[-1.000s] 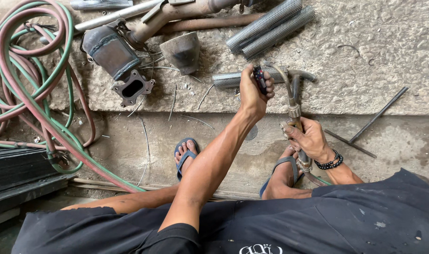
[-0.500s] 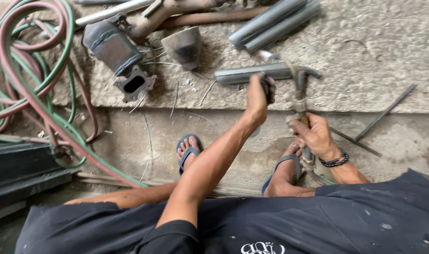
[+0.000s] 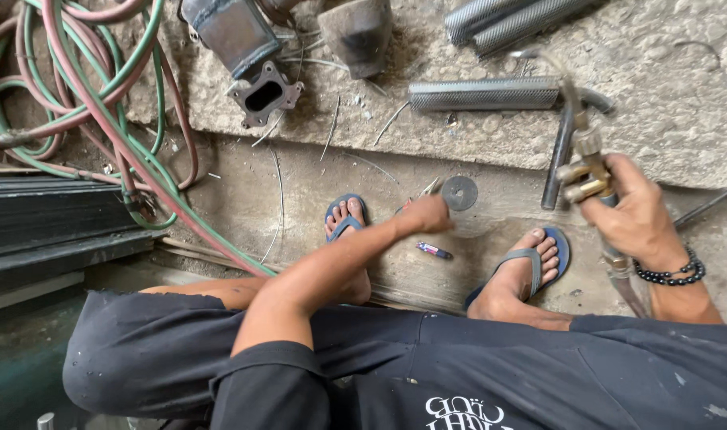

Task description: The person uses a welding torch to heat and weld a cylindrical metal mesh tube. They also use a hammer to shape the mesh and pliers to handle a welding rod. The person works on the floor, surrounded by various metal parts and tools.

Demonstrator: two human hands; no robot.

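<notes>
At the far left, two hoses, one green (image 3: 152, 95) and one red (image 3: 77, 76), lay coiled together over the concrete and trailed down across the lower step. Just right of them on the raised concrete slab (image 3: 658, 119) sat one dark exhaust part with a square flange (image 3: 256, 91), and beside it one blunt metal cone (image 3: 357, 32). Several thin wire rods (image 3: 332, 127) were scattered along the slab's edge. Further right lay three perforated metal tubes: two side by side at the top (image 3: 511, 16) and one flat near the edge (image 3: 484, 94). Below, on the lower step, two feet in blue sandals stood apart, the left foot (image 3: 343, 219) near the left hand (image 3: 424, 215). That hand was closed loosely, fingers curled, pinching a thin metal piece whose tip showed beyond the knuckles; what it was I could not tell. Just beside it lay one round grey disc (image 3: 460, 193), and below it one small purple lighter (image 3: 434, 251) lay on the step between the feet. At the right, the right hand (image 3: 630, 211), wearing one black bead bracelet (image 3: 670, 271), was wrapped firmly around one brass-fitted torch (image 3: 586, 159), its nozzle reaching up over the slab.
</notes>
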